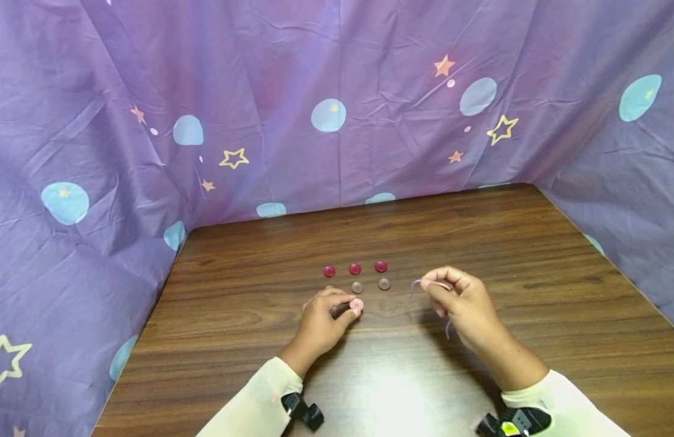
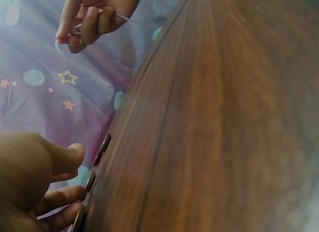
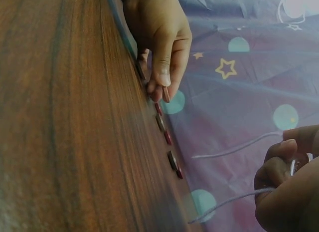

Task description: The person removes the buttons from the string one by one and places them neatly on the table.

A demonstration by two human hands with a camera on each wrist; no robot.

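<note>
In the head view my left hand [image 1: 323, 318] pinches a pink button [image 1: 357, 304] between thumb and fingertips, its face turned up. The right wrist view shows that button [image 3: 166, 95] edge-on in the left fingertips. My right hand [image 1: 462, 303] is raised over the table to the right and pinches a thin, pale purple string [image 1: 415, 288]. One end of the string hangs from the fingertips, and another length trails out below the palm. Beyond the left hand lie two brownish buttons [image 1: 384, 283], with three dark red buttons [image 1: 355, 269] in a row behind them.
Everything rests on a brown wood-grain table [image 1: 249, 261]. A purple curtain [image 1: 271, 73] printed with stars and blue spots surrounds its back and sides. Each wrist wears a black camera strap [image 1: 303, 411] over a pale sleeve. Light glares off the near tabletop.
</note>
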